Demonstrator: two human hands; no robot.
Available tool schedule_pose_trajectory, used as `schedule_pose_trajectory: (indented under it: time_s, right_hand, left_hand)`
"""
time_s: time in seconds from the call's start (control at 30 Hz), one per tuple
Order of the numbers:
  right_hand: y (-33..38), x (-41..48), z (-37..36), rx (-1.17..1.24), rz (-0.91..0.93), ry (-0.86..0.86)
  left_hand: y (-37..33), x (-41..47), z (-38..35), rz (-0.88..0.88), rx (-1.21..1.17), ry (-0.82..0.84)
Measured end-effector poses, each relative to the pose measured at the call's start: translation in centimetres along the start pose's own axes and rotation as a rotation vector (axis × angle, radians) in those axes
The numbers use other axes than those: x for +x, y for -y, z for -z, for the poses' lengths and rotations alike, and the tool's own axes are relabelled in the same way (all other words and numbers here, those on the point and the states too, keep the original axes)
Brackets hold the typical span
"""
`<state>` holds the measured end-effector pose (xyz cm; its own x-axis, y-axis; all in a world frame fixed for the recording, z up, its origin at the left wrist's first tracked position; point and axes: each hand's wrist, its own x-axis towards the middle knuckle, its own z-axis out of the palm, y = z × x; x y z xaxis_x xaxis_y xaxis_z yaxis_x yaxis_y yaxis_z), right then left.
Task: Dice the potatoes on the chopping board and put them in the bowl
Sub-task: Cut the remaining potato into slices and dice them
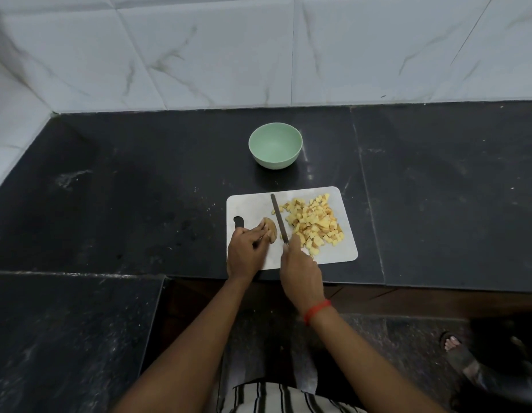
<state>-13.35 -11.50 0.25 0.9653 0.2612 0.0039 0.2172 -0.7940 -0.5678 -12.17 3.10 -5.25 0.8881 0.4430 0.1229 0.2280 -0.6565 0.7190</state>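
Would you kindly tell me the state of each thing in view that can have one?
Bowl: upright, empty.
Chopping board: flat on the counter.
Diced potato: piled on board's right side.
Potato piece: undiced, held by left hand.
Knife: gripped by right hand, blade between piece and pile.

Black stone tabletop (pixel 124 180) with pale scuffs, wrapping round the left corner, backed by white wall tiles (pixel 229 49) with grey veins. Bottom right there's a foot (pixel 452 344) in a dark sandal on the speckled floor (pixel 393 332), plus some striped fabric (pixel 276 397) at the bottom edge.
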Motion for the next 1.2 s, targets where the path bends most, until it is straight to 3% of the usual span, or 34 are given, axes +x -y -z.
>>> schedule_pose_trajectory:
  time_s: [0.27, 0.67, 1.03, 1.2]
  right_hand:
    - [1.5, 3.2, -2.0, 0.043, -0.009, 0.087]
    - [1.7, 3.6, -2.1, -0.109, -0.008, 0.128]
    - [1.7, 3.2, -1.9, -0.058, 0.01, 0.114]
    - [0.4, 0.6, -1.9, 0.016, -0.058, 0.212]
  left_hand:
    - [0.0, 0.1, 0.1, -0.041, 0.032, -0.019]
    - [0.3, 0.6, 0.3, -0.095, 0.047, 0.013]
    - [0.0, 0.5, 0.4, -0.075, 0.017, 0.013]
    - [0.2, 0.7, 0.3, -0.074, 0.042, 0.027]
